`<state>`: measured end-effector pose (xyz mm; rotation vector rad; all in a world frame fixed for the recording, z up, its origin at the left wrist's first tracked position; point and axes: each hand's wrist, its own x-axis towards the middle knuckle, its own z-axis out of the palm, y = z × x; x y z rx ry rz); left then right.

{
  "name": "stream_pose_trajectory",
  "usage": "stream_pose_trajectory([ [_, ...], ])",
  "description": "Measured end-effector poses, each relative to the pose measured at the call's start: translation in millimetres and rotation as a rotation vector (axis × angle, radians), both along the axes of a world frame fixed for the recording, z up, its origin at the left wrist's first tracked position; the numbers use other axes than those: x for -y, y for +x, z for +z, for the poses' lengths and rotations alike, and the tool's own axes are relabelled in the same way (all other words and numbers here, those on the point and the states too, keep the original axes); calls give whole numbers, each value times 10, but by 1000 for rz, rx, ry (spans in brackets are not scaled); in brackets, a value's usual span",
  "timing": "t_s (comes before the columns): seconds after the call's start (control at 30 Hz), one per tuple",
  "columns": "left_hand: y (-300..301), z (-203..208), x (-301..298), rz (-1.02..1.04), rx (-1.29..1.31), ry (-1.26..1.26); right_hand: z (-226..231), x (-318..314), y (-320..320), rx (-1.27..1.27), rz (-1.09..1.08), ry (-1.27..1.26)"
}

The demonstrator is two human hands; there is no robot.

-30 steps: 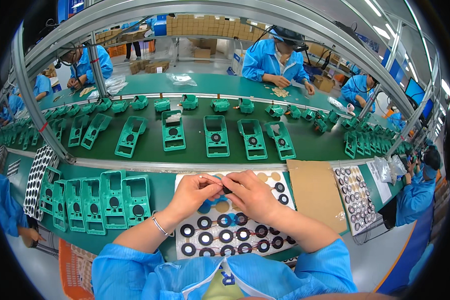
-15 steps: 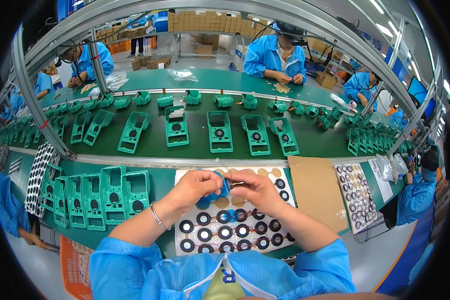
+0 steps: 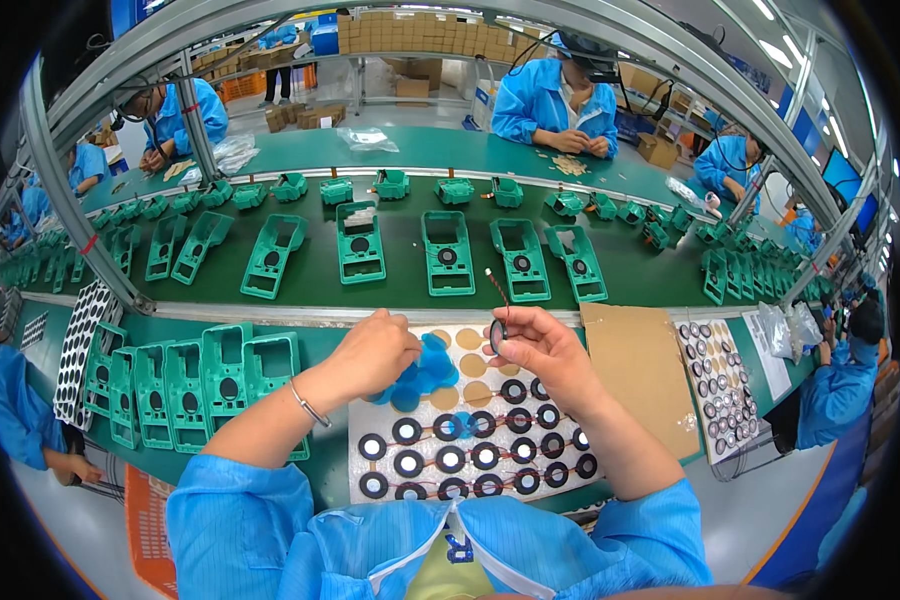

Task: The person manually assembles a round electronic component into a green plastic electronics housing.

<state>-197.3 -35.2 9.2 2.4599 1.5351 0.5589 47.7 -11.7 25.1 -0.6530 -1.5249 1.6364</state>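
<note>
Between the thumb and fingers of my right hand (image 3: 548, 352) is a small round speaker (image 3: 498, 335), raised on edge, its twisted wire lead pointing up. My left hand (image 3: 375, 352) is to the left, fingers curled together beside a heap of translucent blue film discs (image 3: 428, 372); whatever those fingertips pinch, if anything, is hidden. Below both hands lies a white foam sheet (image 3: 358, 428) bearing rows of black-rimmed speakers (image 3: 485, 456) with wires. Tan round spots (image 3: 476, 366) show along its far part.
Green plastic housings (image 3: 225, 385) stand in a row on the left. Cardboard (image 3: 635, 385) lies right of the foam, then another board of round parts (image 3: 715, 400). Beyond, a conveyor belt (image 3: 390, 300) carries more green housings. Metal frame posts (image 3: 60, 190) rise at the left; people work opposite.
My hands have moved apart. The right one now shows the speaker raised on edge; the left has shifted left, off the blue film it was pinching, to beside the film heap.
</note>
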Motion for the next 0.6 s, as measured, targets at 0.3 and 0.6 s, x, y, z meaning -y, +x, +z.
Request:
stream_pose_trajectory([
  [0.3, -893, -42, -909, 527, 709, 52, 17, -15, -40, -24, -46, -16],
  [0.6, -1251, -785, -1768, 829, 571, -349, 31, -43, -213, -13, -91, 52],
])
